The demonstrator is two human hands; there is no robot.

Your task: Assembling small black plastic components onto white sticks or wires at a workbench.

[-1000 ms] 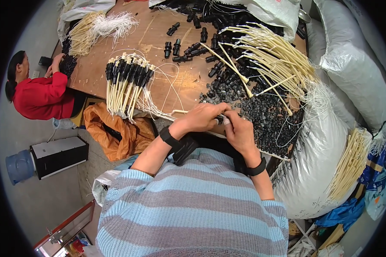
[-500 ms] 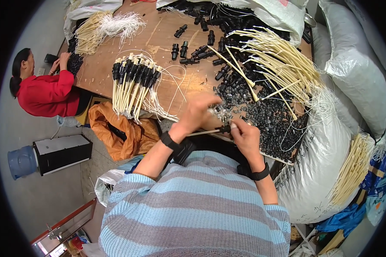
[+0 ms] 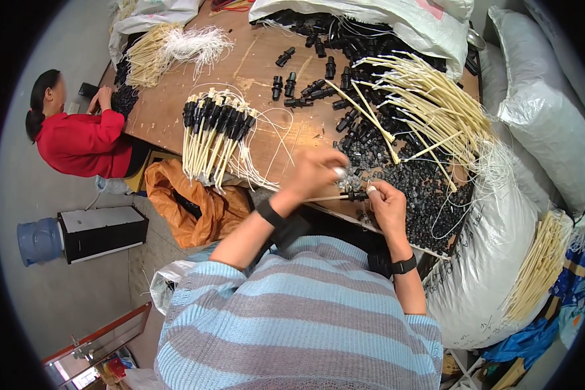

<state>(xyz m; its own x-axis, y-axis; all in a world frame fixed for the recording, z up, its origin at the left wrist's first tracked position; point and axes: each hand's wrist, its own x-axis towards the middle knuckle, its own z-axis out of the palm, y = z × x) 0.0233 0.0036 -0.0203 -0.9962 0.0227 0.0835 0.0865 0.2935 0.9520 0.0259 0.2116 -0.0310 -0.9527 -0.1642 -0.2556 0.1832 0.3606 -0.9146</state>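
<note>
In my right hand (image 3: pixel 389 205), thumb and fingers pinch a small black connector (image 3: pixel 353 195) at the table's near edge. A thin cream tube (image 3: pixel 331 197) runs left from that connector, passing below my left hand. Something white shows at the right thumb's tip. My left hand (image 3: pixel 315 172) hovers just up and left of the connector, its fingers bent and smeared by motion. White also shows at its fingertip; whether it holds anything is unclear. Beneath and beyond the hands lies a spread of small dark plastic pieces (image 3: pixel 429 211).
A bundle of cream tubes with black connectors (image 3: pixel 218 123) lies left on the wooden table (image 3: pixel 266 45). Loose black connectors (image 3: pixel 312 88) and more cream tubes (image 3: pixel 429 107) lie at the far right. White sacks (image 3: pixel 494 266) crowd the right side. A person in red (image 3: pixel 81 143) sits at the left.
The view has shifted slightly, so the scene sits a little further right and lower. My left hand stays beside the connector, still in motion; my right hand keeps its pinch on it.
</note>
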